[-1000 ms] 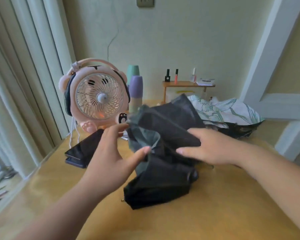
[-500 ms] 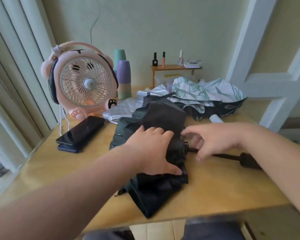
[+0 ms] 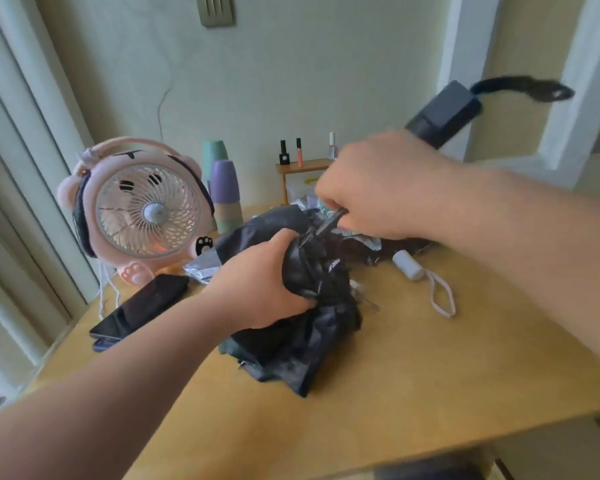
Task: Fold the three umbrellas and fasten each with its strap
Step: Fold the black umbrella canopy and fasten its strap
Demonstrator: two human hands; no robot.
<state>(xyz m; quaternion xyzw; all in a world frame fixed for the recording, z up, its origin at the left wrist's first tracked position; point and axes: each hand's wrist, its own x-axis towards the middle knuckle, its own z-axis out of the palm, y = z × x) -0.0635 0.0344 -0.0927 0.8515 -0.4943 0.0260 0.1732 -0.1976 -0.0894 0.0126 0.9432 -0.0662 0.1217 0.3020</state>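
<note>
While the left hand (image 3: 267,289) clamps the black umbrella (image 3: 305,327) canopy on the table (image 3: 430,382), the right hand (image 3: 378,188) grips its shaft, handle raised. Collapsing is under way; next, likely gather the pleats and find the strap

— What sort of room is this?
— Pale green plaster wall (image 3: 291,81) with a thin crack, a vent plate (image 3: 215,8) set high in it.
— And the sides?
— White curtains (image 3: 18,150) hang on the left, daylight coming through them. A white door frame (image 3: 465,46) stands on the right.
— Furniture?
— A light wooden bench (image 3: 430,375), with a small wooden shelf (image 3: 302,166) standing at its far edge against the wall.
</note>
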